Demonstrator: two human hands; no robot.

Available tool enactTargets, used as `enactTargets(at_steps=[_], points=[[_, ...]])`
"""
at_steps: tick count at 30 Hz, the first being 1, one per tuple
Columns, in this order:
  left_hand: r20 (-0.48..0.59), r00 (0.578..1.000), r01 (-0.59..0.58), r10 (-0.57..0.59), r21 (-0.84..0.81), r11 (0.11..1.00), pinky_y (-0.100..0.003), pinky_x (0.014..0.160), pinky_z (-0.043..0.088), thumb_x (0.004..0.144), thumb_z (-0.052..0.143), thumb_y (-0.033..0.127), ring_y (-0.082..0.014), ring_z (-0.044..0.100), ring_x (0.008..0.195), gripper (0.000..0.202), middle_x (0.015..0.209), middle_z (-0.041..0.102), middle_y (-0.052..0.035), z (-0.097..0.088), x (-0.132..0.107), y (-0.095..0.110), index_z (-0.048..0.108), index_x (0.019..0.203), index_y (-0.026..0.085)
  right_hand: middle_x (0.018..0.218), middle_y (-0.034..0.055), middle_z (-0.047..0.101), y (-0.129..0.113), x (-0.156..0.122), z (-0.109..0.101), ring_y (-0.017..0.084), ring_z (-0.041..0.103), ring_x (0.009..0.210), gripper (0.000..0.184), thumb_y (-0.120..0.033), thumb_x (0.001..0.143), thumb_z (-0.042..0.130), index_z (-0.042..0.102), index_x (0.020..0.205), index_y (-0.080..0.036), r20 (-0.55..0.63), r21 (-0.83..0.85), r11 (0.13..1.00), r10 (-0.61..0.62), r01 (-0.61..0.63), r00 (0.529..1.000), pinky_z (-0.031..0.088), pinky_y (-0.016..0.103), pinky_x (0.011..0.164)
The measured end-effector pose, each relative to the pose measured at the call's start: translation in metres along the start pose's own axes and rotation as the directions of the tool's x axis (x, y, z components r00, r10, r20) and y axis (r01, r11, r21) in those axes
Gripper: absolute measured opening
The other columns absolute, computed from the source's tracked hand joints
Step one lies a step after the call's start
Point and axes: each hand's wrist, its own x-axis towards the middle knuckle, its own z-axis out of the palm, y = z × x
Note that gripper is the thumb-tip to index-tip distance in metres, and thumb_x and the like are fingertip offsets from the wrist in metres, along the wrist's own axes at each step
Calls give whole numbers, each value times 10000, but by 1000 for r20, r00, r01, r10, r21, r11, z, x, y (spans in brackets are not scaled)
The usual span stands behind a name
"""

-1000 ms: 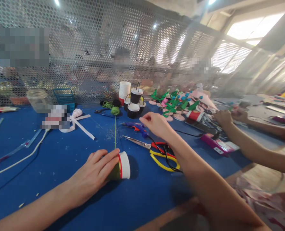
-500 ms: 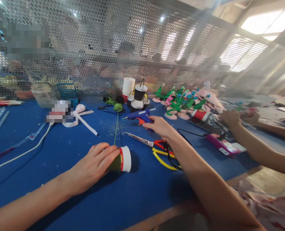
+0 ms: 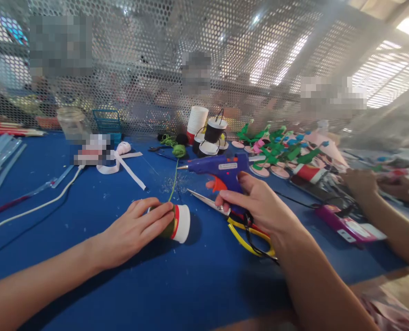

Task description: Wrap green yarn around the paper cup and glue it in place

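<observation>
My left hand is closed round a paper cup lying on its side, its white rim to the right. Below the rim runs a red band, and dark green yarn covers the part under my fingers. A strand of green yarn stretches from the cup back to a small green yarn ball. My right hand grips a blue hot glue gun by its handle, nozzle to the left, clear of the cup. Under that hand lie scissors with yellow and red handles, partly hidden.
White ribbon and a white cable lie on the left. Stacked cups, small black buckets and green felt pieces stand at the back. A purple power strip sits near another person's arm on the right.
My right hand has lifted the glue gun off the table toward me, its grip now wrapped round the handle. My left hand stays on the cup. The view has shifted slightly.
</observation>
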Motion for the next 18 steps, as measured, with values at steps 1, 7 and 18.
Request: enactTargets(at_steps=[1, 7, 18], points=[[-9, 1000, 1, -1, 2, 1000, -357, 826, 383, 836, 314, 7, -242, 395, 1051, 374, 1192, 514, -106, 0, 0, 0, 431, 1176, 106, 631, 21, 620, -1, -2, 0, 102, 530, 494, 239, -281, 717, 590, 559, 906, -139, 34, -5, 1000, 23, -23, 999, 435, 235, 467], [-21, 1000, 20, -20, -3, 1000, -361, 836, 363, 832, 308, -17, -239, 389, 1057, 377, 1203, 508, -106, 3, -1, -1, 417, 1176, 93, 444, -45, 490, -9, -12, 1, 80, 439, 381, 196, -380, 716, 580, 557, 717, -185, 84, -68, 994, 93, -87, 992, 355, 202, 364], [-45, 996, 80, -81, -24, 997, -377, 822, 303, 845, 327, 12, -240, 405, 1058, 374, 1206, 517, -100, 8, -2, 0, 406, 1191, 131, 439, -23, 522, -7, -26, 5, 111, 472, 370, 212, -399, 656, 608, 536, 581, -215, 110, -338, 925, 223, -174, 969, 347, 207, 309]])
